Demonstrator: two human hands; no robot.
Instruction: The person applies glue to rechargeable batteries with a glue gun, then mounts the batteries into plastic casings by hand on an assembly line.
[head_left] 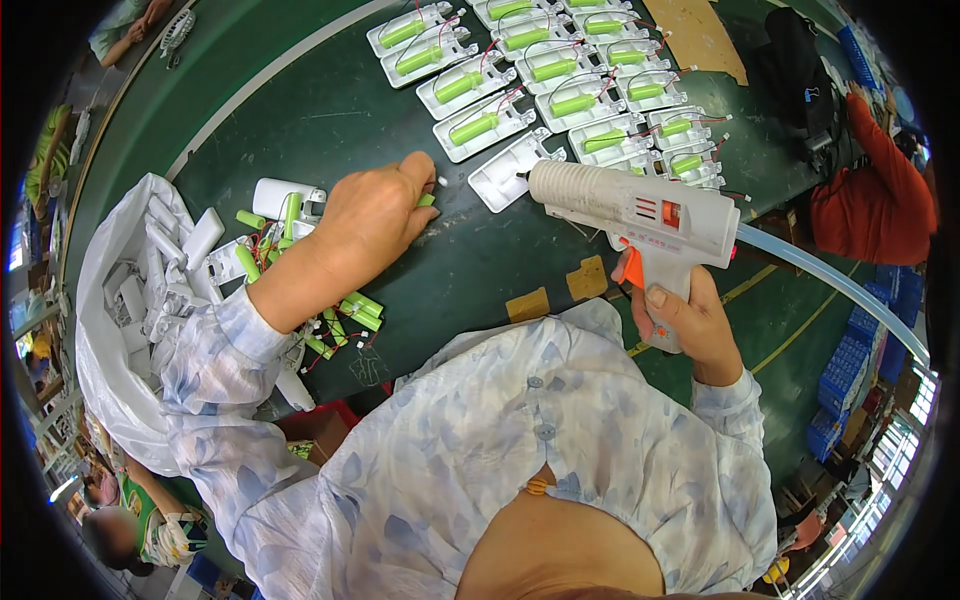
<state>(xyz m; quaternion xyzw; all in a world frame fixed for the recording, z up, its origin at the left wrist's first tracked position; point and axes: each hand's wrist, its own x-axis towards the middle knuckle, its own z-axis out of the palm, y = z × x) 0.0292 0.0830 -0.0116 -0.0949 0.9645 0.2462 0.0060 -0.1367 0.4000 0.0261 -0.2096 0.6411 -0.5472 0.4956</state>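
My right hand (702,325) grips the handle of a white hot glue gun (640,210), its fingers near the orange trigger (634,266). The gun points left, with its nozzle over a white plastic shell (512,172) that shows no cell inside. To the left of that shell, my left hand (370,220) is closed on a green battery cell (427,200); only the cell's end shows past the fingers. Rows of white shells, each with a green cell (474,129) and thin wires, lie beyond the gun.
A translucent bag (105,345) of white shells stands at the left. Loose wired green cells (362,312) lie beside it. Glue stick (840,275) trails rightward from the gun. Cardboard pieces (528,305) lie on the green table (320,120). A person in red (875,200) sits at the right.
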